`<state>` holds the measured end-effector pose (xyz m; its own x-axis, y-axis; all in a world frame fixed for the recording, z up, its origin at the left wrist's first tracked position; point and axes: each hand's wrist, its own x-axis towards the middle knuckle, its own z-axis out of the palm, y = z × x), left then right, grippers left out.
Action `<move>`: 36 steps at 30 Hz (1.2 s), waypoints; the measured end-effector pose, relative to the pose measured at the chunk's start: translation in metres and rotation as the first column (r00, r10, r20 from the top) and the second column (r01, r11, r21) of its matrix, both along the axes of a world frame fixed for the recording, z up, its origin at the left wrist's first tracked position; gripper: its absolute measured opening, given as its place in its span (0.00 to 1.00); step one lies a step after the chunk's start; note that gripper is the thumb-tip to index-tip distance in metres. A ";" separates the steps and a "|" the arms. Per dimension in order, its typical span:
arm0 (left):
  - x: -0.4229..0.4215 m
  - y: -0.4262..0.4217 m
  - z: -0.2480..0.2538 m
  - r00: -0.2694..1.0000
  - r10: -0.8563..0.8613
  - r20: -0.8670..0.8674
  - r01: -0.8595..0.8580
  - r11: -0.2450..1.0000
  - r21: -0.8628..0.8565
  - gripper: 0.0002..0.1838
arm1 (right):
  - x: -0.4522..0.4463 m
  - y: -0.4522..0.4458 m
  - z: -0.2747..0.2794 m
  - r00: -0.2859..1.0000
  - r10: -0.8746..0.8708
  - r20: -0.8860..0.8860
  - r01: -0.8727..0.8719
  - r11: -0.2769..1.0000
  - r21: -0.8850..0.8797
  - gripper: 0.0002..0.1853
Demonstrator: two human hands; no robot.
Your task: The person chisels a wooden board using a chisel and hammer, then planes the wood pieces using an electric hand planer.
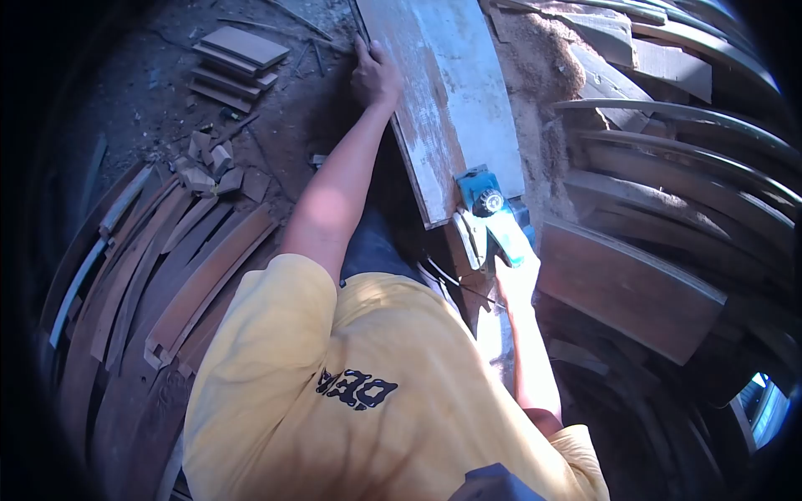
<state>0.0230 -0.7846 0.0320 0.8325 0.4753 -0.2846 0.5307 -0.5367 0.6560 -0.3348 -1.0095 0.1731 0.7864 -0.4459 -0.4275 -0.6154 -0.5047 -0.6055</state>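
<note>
A wide wooden board (455, 92) runs away from me, its surface partly pale and partly brown, with bright sunlight on its right part. My left hand (378, 77) is closed on the board's left edge, toward the far end. At the near end of the board sits a teal electric planer (479, 184) with a round black front knob. My right hand (518, 280) is wrapped round the planer's rear handle; the glare hides some of the fingers. Under the near end of the board, a wooden support (464, 250) shows in part.
Small flat boards (242, 54) are stacked at the far left, with wood offcuts (217, 167) nearer. Long planks (200, 284) lie along my left side. Sawdust (543, 75) is heaped right of the board. More planks (685, 150) and a broad brown board (626, 284) lie at right.
</note>
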 end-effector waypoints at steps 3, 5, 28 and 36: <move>0.003 0.001 -0.012 0.999 0.001 0.043 -0.001 1.000 0.003 0.33 | 0.043 0.009 -0.001 1.000 -0.012 0.000 0.012 1.000 0.021 0.30; 0.001 0.002 -0.008 0.999 0.003 0.039 -0.003 1.000 0.001 0.33 | 0.078 0.017 -0.006 0.965 0.121 0.232 -0.125 0.992 0.006 0.36; -0.004 0.005 -0.007 0.986 0.021 0.163 -0.003 0.994 -0.113 0.30 | 0.389 0.096 -0.016 0.899 0.254 0.357 -0.200 0.963 -0.182 0.24; -0.006 0.005 -0.003 0.988 -0.008 0.152 0.033 0.987 -0.159 0.31 | 0.497 0.114 -0.030 0.904 0.307 0.297 -0.195 0.916 -0.351 0.19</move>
<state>0.0172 -0.7792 0.0293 0.8806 0.4160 -0.2269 0.4096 -0.4274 0.8060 0.1627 -0.8955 0.1428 0.9605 -0.2781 0.0110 -0.2278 -0.8082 -0.5430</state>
